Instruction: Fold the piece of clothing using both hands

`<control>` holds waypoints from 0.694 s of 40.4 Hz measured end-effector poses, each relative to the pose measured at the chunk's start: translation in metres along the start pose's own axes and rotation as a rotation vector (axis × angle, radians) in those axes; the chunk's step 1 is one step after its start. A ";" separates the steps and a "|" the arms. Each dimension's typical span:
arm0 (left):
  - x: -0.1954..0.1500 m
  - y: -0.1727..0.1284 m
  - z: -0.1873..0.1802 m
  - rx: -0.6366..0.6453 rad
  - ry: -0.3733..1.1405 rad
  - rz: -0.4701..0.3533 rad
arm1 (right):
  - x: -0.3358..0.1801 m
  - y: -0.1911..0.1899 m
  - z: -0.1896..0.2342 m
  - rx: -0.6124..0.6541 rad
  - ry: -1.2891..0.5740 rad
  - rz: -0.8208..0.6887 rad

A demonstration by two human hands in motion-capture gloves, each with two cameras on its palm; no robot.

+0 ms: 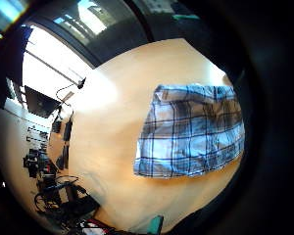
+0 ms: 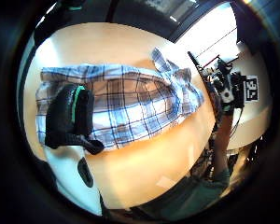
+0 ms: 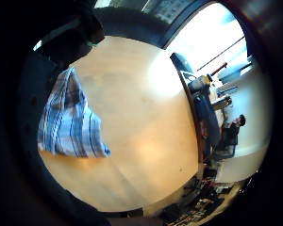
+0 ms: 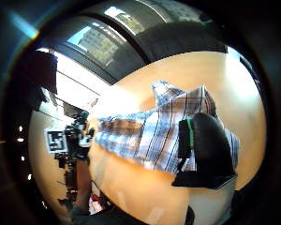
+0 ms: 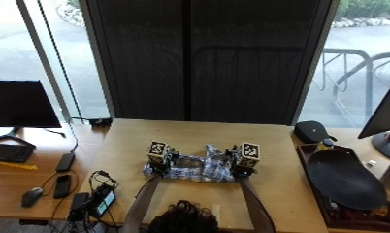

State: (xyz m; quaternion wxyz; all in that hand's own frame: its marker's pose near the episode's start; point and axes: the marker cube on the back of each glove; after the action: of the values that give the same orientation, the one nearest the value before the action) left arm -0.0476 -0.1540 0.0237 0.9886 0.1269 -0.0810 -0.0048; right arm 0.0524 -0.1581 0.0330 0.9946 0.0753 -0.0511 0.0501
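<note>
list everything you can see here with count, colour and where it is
blue and white plaid shirt: 1, lying on the table under both hands
light wooden table: 1, centre
black monitors: 2, far left and far right edge
black computer mouse: 1, left desk
black oval dish: 1, in a tray on the right
left hand: black glove, over the shirt's left end
right hand: black glove, over the shirt's right end

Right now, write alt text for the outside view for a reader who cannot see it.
A person at a light wooden table has both gloved hands, left hand and right hand, at the two ends of a blue and white plaid shirt lying bunched between them. A dark slatted panel fills the wall behind.
</note>
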 end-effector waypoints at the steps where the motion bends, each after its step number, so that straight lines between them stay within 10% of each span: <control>1: 0.001 0.003 0.005 -0.018 -0.015 0.004 | 0.004 0.007 0.002 -0.030 -0.017 0.019; 6: 0.002 0.010 0.038 -0.133 -0.073 0.009 | 0.021 0.037 0.011 -0.189 -0.038 0.121; 18: 0.046 0.034 0.084 -0.555 0.330 0.046 | 0.028 0.065 0.027 -0.519 0.011 0.252; 28: 0.061 0.034 0.091 -0.559 0.444 0.150 | 0.025 0.053 0.040 -0.596 0.208 0.385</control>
State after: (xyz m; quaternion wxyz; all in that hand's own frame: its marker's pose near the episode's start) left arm -0.0026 -0.1453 0.1290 0.9762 -0.1565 0.1308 0.0732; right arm 0.0673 -0.1101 0.0830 0.9450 -0.2344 0.0246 0.2266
